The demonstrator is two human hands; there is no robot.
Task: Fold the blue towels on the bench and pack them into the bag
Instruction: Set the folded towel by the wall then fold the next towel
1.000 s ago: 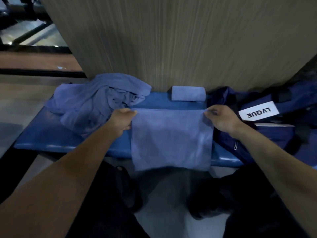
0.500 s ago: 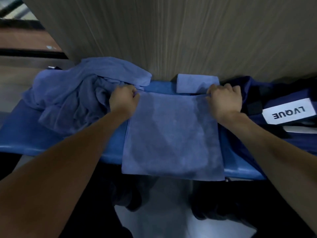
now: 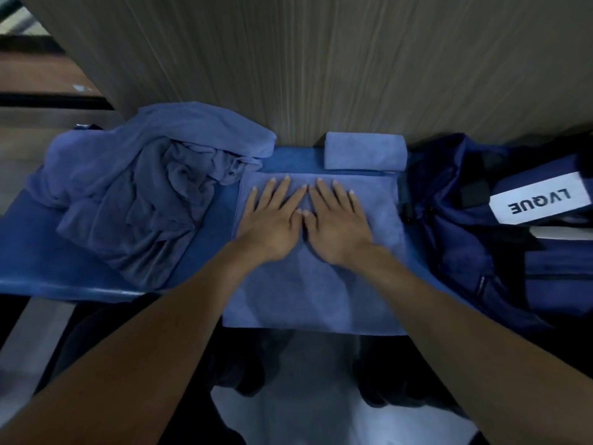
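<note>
Terry towel (image 3: pixel 314 284) now pressed flat at desk (image 3: pixel 32 268) front edge by left grip (image 3: pixel 272 226) and right grip (image 3: pixel 337 226), fingers straight; far corners no longer pinched.

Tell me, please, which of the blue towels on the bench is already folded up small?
The small towel against the wall, beyond both hands. It is a compact bundle; the flat towel lies spread under the hands, and the towel heap at the left is crumpled.

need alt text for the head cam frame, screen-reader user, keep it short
Seen from above, a person's left hand and right hand press flat, side by side, on a blue towel spread across a blue bench, its near edge hanging over the front. A crumpled towel pile lies to the left, a rolled towel behind by the wall, and a navy bag to the right.
</note>
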